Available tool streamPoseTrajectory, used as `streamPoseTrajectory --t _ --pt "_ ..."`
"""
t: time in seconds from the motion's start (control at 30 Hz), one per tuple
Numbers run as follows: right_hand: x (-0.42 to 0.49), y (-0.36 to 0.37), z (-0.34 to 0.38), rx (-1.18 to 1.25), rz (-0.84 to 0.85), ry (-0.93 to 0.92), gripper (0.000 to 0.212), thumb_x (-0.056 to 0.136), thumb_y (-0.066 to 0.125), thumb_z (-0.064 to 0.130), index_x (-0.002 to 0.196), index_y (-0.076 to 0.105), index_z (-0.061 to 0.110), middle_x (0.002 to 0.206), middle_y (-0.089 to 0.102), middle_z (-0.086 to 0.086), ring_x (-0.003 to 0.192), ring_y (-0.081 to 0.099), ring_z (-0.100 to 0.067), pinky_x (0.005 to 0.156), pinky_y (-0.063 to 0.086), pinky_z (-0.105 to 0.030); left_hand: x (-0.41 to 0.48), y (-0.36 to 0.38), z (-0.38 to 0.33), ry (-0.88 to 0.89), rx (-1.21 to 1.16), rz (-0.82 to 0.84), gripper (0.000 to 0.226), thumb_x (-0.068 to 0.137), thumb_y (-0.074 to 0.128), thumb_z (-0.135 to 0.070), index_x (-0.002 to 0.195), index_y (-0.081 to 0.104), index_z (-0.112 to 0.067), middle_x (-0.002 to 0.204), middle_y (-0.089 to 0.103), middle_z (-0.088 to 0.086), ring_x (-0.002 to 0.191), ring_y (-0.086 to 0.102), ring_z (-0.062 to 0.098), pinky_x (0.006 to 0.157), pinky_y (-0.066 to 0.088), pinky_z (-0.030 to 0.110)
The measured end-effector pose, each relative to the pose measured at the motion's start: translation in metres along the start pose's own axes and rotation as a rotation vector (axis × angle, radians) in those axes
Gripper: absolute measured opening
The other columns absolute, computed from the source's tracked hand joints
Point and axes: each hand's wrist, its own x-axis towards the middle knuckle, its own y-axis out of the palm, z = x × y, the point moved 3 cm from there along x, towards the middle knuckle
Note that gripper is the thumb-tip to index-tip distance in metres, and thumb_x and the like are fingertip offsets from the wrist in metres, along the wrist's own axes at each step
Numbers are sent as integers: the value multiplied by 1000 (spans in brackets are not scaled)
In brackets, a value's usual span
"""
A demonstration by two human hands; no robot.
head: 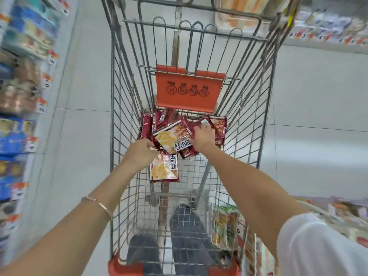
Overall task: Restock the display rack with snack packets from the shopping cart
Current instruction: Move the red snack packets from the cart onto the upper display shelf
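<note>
At the centre of the frame, a wire shopping cart [251, 100] is seen from above. A pile of dark red snack packets [218, 125] is kept at the far end of its floor, just under an orange flap [189, 90]. The left hand [142, 151] is placed at the left edge of the pile, and its fingers are curled round the edge of the snack packets there. One pale packet [164, 170] is seen just below this hand, nearer to the lower frame. The right hand [203, 137] is laid on the right part of the pile, beside a tilted top packet [171, 138]. Its fingers are blurred, so it cannot be told whether they are spread or pinching. A thin bracelet [103, 208] is worn on the left forearm. Blurred shelves [22, 92] are seen along the left side.
</note>
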Motion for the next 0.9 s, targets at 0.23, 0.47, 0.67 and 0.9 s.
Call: streamPoseTrajectory --t 0.23,0.47,0.67,0.9 --pt "-27 -27 5 290 -188 -308 16 94 59 7 108 61 15 94 68 -1 94 60 -21 114 28 -44 -3 -13 -15 91 -218 -58 34 91 67 -16 123 53 -14 103 56 -8 93 57 21 85 49 38" --pt "-76 -95 30 172 113 -724 28 85 68 4 100 50 17 89 63 0 78 61 -15 69 49 -34 -1 19 -25 205 57 169 88 72 84 -43 147 42 -25 143 55 -3 127 55 20 108 45 43" --pt "-27 -78 -12 617 52 -184 48 93 65 31 136 53 14 127 63 -1 108 65 -17 86 55 -29 -14 59 15 -169 -422 284 13 90 67 -18 103 67 -13 101 74 12 94 71 28 87 59 45" --pt "-1 30 -11 66 251 238 126 72 72 68 158 -5 18 163 -9 -19 149 -7 -45 110 15 -71 -22 68 45 -425 -1007 319 41 81 48 12 119 57 -1 110 71 21 90 71 32 73 62 45"
